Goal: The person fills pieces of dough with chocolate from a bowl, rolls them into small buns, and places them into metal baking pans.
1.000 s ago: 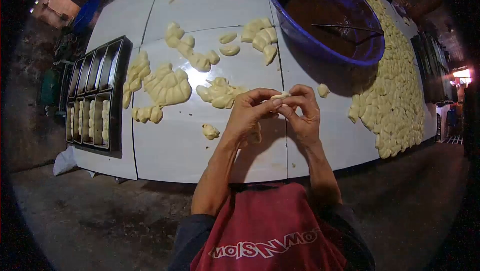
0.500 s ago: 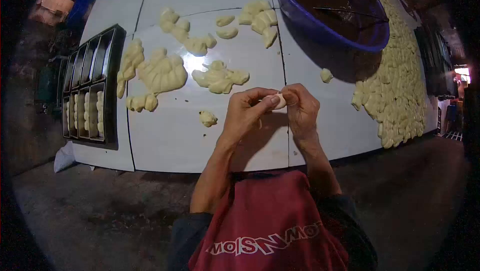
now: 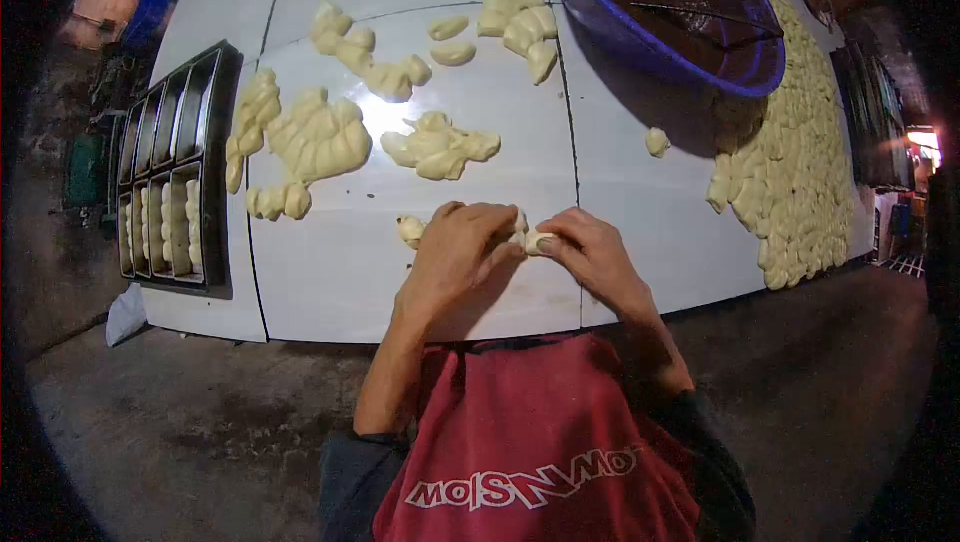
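Note:
Between my two hands, low over the near part of the white table, is a small piece of pale dough (image 3: 531, 237). My left hand (image 3: 462, 250) is closed around its left side, with fingers curled and thumb against it. On its right end my right hand (image 3: 592, 254) pinches with thumb and fingertips. Part of the dough is hidden by the fingers. A small dough lump (image 3: 410, 231) with a dark spot lies just left of my left hand. Farther back sits a loose cluster of dough pieces (image 3: 440, 146).
A blue-purple basin (image 3: 650, 47) of brown filling with a stick in it stands at the back right. Many dough pieces (image 3: 795, 182) cover the right side. At left is a divided baking pan (image 3: 216, 167), dough in its near compartments. More dough clumps (image 3: 318, 137) lie left of centre.
Both hands have come down and slightly left with the dough, from raised above the table to low over it. At the top edge, a dark shape, possibly a hand, has appeared.

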### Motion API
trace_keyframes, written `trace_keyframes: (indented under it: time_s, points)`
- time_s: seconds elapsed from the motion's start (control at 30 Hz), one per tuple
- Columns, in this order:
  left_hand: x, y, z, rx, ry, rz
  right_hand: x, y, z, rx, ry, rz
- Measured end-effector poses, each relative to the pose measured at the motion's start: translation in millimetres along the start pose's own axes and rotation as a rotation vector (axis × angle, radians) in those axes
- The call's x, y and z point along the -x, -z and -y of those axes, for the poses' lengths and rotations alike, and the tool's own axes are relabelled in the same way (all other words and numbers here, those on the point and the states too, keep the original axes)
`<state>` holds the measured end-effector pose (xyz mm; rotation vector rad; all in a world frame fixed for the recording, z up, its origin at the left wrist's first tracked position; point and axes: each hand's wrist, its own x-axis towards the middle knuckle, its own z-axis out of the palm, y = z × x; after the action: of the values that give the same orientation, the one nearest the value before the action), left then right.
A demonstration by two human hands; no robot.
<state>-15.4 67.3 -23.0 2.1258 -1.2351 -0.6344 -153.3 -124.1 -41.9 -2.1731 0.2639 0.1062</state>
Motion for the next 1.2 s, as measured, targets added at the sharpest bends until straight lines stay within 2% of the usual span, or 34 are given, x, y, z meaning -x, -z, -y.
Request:
trace_keyframes:
  time_s: [0.07,0.13,0.17,0.27,0.3,0.33,0.4,0.43,0.53,0.57,0.6,0.67,0.77,0.8,0.87,0.97,1.07,1.1,1.2]
  points:
    - [3.4,-3.0,5.1,0.141,-0.026,-0.108,-3.7,0.5,15.3,0.076,-0.098,-0.04]
    - [7.5,-1.2,12.2,0.198,0.08,-0.269,-10.9,-0.5,24.1,0.112,-0.179,-0.153]
    - [5.9,-3.0,21.2,0.229,0.036,-0.421,-18.4,-2.2,20.0,0.075,-0.154,-0.234]
    - [-5.3,19.0,28.2,-0.05,0.09,-0.542,-55.3,2.4,34.0,0.11,-0.079,-0.217]
    - [-12.6,11.5,44.5,-0.147,0.046,-0.647,-69.8,-4.5,28.1,0.122,0.04,-0.242]
    - [-15.8,13.7,49.1,-0.163,0.076,-0.612,-85.8,-7.4,29.6,0.295,0.12,-0.204]
    - [-29.2,13.6,46.6,-0.259,0.096,-0.661,-120.0,-23.2,23.3,0.408,0.45,-0.279]
    - [-32.0,14.3,53.5,-0.267,0.122,-0.594,-129.5,-27.9,23.1,0.463,0.495,-0.236]
    - [-34.0,12.9,57.6,-0.309,0.189,-0.566,-144.6,-22.5,20.5,0.172,0.38,-0.114]
    - [-31.8,15.0,65.5,-0.242,0.153,-0.565,-146.5,-20.3,21.4,0.037,0.275,-0.18]
    - [-29.7,15.6,66.5,-0.202,0.161,-0.565,-145.6,-8.6,30.0,-0.208,-0.022,-0.045]
    - [-24.2,15.3,64.9,-0.164,0.192,-0.571,-155.4,-10.6,-0.2,-0.742,-0.209,0.034]
    - [-25.2,15.8,69.5,-0.157,0.188,-0.56,-162.8,-13.3,5.8,-0.649,-0.207,0.03]
    - [-26.3,17.5,68.9,-0.145,0.191,-0.548,-160.0,-8.2,27.4,-0.282,-0.153,0.034]
    - [-28.9,22.0,66.2,-0.124,0.191,-0.521,-156.2,-11.5,31.1,0.048,0.187,-0.038]
    - [-31.7,24.1,69.8,-0.12,0.12,-0.495,-160.2,-15.3,26.5,0.151,0.251,-0.066]
    - [-34.2,25.5,66.7,-0.125,0.076,-0.494,-156.0,-11.0,38.1,-0.248,-0.107,0.045]
    - [-37.7,24.8,65.7,-0.173,0.08,-0.482,-158.8,-18.6,33.7,-0.434,-0.043,0.014]
    - [-47.4,17.8,68.1,-0.301,0.057,-0.453,-152.0,-15.5,31.5,-0.772,-0.193,0.133]
